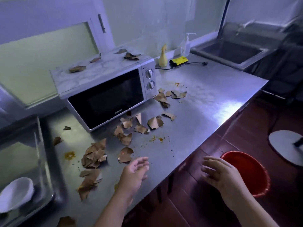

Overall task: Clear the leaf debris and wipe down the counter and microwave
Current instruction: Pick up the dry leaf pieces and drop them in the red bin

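At the far left we note a white bowl [16, 194] lying in a steel basin [47, 161], apart from the work. Right of it, the leaf debris [95, 157] lies scattered on the steel counter [205, 102], from the near edge up to the front of the microwave [105, 94] and past its right side. More dry pieces [131, 56] sit on the microwave's top. Orange stains [69, 155] show among the leaves.

The left hand [134, 174] hovers low over the counter's near edge, just beside the nearest leaf, with its fingers relaxed and apart and nothing in it. The right hand [219, 176] is off the counter, above the floor, fingers spread and empty. A red bucket [252, 174] stands on the floor just right of it. At the back are a spray bottle [163, 58] and a yellow item [178, 60] with a loose cord. We see no cloth.

We judge that clearing has hardly begun. Risks:
- **Crumbling:** the brittle leaves may break under a firm grip and leave fragments.
- **Smearing:** sweeping leaves through the orange stains would spread the stains.
- **Spillage:** the bucket stands below and to the side of the edge, so swept leaves may land on the floor.
- **Microwave top:** pieces brushed carelessly may drop behind the microwave.
- **Electrical:** wet wiping near the cord's plug is a hazard.
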Demonstrator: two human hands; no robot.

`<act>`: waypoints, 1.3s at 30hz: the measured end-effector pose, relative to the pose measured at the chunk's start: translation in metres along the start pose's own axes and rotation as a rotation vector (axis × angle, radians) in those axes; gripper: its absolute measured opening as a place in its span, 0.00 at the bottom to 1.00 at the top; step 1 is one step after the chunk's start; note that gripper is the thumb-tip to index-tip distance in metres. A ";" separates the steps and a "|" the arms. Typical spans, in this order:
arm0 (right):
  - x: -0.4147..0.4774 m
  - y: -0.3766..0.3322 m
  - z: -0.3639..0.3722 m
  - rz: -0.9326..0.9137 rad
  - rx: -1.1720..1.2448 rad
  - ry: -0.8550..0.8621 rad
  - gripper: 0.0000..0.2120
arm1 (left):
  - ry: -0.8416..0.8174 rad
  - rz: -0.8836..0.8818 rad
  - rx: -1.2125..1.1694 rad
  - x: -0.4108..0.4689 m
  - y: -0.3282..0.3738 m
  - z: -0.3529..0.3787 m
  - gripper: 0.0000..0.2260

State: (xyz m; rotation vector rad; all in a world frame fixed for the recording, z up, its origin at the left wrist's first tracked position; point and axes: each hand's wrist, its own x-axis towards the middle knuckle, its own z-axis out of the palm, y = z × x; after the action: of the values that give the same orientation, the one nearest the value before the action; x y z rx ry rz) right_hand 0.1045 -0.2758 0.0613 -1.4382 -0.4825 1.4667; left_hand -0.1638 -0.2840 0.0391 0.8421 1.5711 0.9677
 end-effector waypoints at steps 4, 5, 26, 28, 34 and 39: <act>0.028 -0.020 -0.036 0.016 0.041 0.024 0.09 | -0.030 -0.030 0.017 0.005 0.006 0.041 0.10; 0.036 -0.026 -0.042 0.016 0.053 0.026 0.09 | -0.033 -0.043 0.026 0.009 0.008 0.048 0.10; 0.242 -0.186 -0.030 -0.034 -0.120 0.113 0.09 | -0.091 -0.013 -0.087 0.254 0.117 0.184 0.10; 0.259 -0.188 -0.022 0.002 -0.152 0.109 0.09 | -0.072 -0.031 -0.069 0.270 0.124 0.187 0.10; 0.314 -0.197 -0.001 0.079 -0.234 0.057 0.09 | -0.034 -0.052 -0.025 0.303 0.134 0.190 0.10; 0.376 -0.208 0.025 0.136 -0.308 -0.023 0.09 | 0.027 -0.102 0.065 0.329 0.140 0.199 0.11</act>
State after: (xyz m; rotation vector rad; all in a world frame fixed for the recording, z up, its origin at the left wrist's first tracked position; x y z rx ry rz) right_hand 0.2282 0.1358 0.0431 -1.7254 -0.6581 1.5677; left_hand -0.0269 0.1007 0.0088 0.7888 1.6600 0.8626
